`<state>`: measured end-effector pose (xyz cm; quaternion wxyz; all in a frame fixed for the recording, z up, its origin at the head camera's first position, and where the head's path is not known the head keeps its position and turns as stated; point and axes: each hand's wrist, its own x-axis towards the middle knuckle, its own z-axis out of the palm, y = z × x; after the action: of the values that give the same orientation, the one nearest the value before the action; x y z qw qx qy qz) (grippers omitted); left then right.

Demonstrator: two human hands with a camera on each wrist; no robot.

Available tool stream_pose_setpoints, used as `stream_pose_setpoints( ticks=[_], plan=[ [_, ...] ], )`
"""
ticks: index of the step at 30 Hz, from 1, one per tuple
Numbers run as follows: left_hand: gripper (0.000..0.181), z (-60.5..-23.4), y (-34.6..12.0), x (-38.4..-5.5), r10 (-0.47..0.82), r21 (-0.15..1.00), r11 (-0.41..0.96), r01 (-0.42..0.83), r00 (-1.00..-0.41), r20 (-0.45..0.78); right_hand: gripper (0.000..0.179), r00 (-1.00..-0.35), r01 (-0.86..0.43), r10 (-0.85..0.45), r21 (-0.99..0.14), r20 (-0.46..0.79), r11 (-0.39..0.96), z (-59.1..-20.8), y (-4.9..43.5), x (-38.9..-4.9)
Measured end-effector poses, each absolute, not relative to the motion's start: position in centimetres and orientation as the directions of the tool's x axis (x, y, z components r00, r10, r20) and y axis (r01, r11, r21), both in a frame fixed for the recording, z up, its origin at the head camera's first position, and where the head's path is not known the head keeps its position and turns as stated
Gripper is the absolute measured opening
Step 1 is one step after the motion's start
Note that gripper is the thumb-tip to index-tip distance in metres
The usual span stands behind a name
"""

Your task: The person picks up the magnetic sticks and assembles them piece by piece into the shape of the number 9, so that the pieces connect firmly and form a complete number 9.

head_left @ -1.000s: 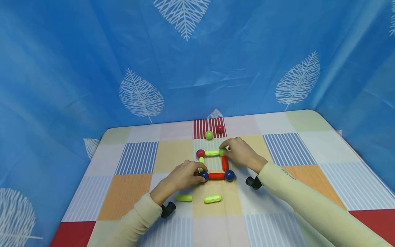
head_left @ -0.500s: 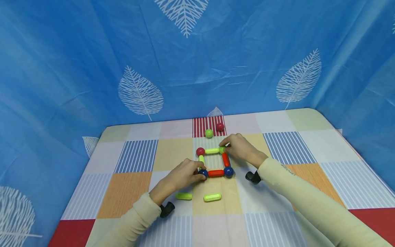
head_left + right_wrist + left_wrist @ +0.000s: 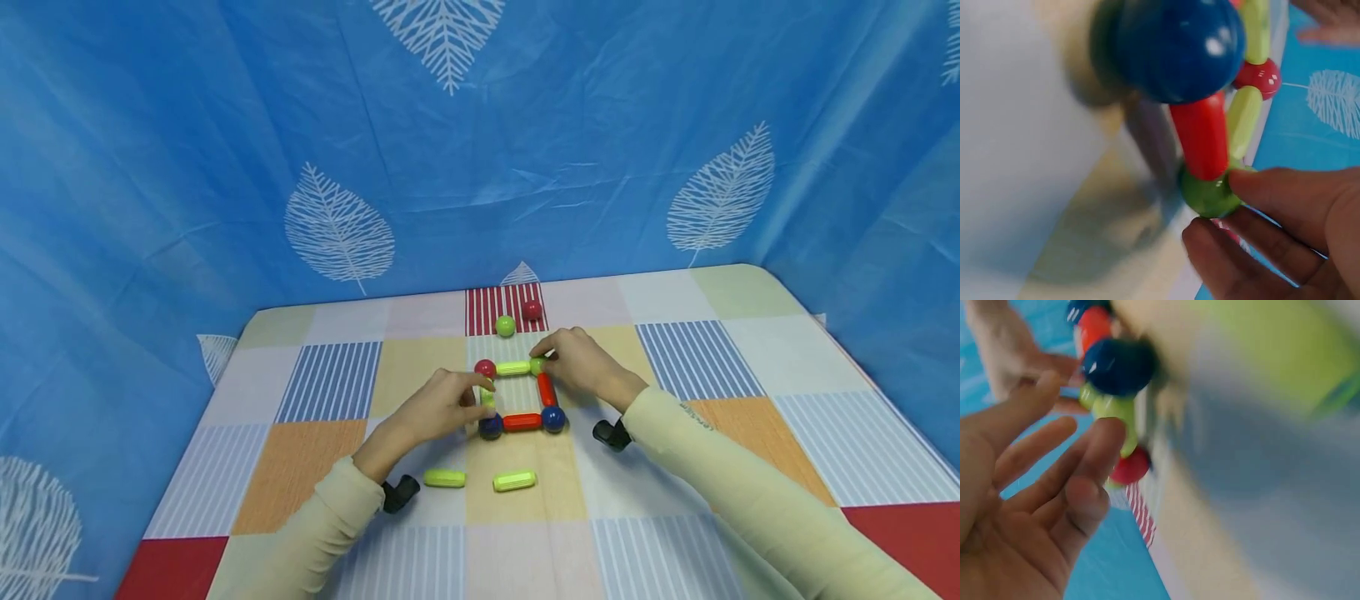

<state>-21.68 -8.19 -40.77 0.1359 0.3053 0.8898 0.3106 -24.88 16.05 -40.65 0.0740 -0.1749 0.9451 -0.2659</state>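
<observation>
A four-sided frame of rods and balls lies on the table. Its near side is a red rod (image 3: 521, 422) between a left blue ball (image 3: 491, 427) and a right blue ball (image 3: 553, 418). Another red rod (image 3: 547, 390) runs up the right side to a green ball (image 3: 1207, 195), which my right hand (image 3: 587, 367) pinches between thumb and fingers. Yellow-green rods form the far side (image 3: 513, 368) and left side (image 3: 488, 401), meeting at a red ball (image 3: 485, 367). My left hand (image 3: 435, 408) hovers beside the left rod, thumb and fingers apart, holding nothing.
Two loose yellow-green rods, one at the left (image 3: 445, 478) and one at the right (image 3: 514, 481), lie nearer the body. Beyond the frame sit a loose green ball (image 3: 506, 326) and a dark red ball (image 3: 532, 310). Behind the patchwork tablecloth (image 3: 315, 475) hangs a blue curtain (image 3: 465, 183).
My left hand has let go of the left blue ball and risen slightly away, its fingers spreading. The right hand keeps its grip on the green ball, nearly still.
</observation>
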Motion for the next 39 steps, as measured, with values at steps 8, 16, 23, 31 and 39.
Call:
stream_pose_setpoints(
  ticks=[8, 16, 23, 31, 39],
  plan=[
    [0.027, -40.5, -7.1, -26.3, 0.597, 0.598, 0.642, 0.479, -0.802, 0.002, 0.028, -0.956, -0.191, -0.286, -0.600, -0.066, 0.777, -40.9, 15.5, -25.2],
    [0.025, -40.9, -6.6, -26.9, 0.531, 0.595, 0.695, 0.404, -0.846, -0.046, 0.020, -0.958, -0.197, -0.285, -0.631, -0.040, 0.750, -41.2, 15.3, -25.1],
    [0.025, -41.1, -6.3, -26.8, 0.521, 0.598, 0.705, 0.381, -0.851, -0.071, 0.021, -0.961, -0.175, -0.270, -0.630, -0.058, 0.756, -41.6, 15.4, -24.8],
    [0.025, -40.8, -6.4, -27.4, 0.497, 0.606, 0.723, 0.332, -0.859, -0.122, 0.022, -0.963, -0.165, -0.260, -0.624, -0.064, 0.764, -41.8, 15.4, -25.0],
    [0.023, -40.3, -6.1, -27.6, 0.483, 0.606, 0.734, 0.308, -0.863, -0.146, 0.022, -0.963, -0.148, -0.254, -0.618, -0.087, 0.772, -41.6, 15.4, -25.2]
  ],
)
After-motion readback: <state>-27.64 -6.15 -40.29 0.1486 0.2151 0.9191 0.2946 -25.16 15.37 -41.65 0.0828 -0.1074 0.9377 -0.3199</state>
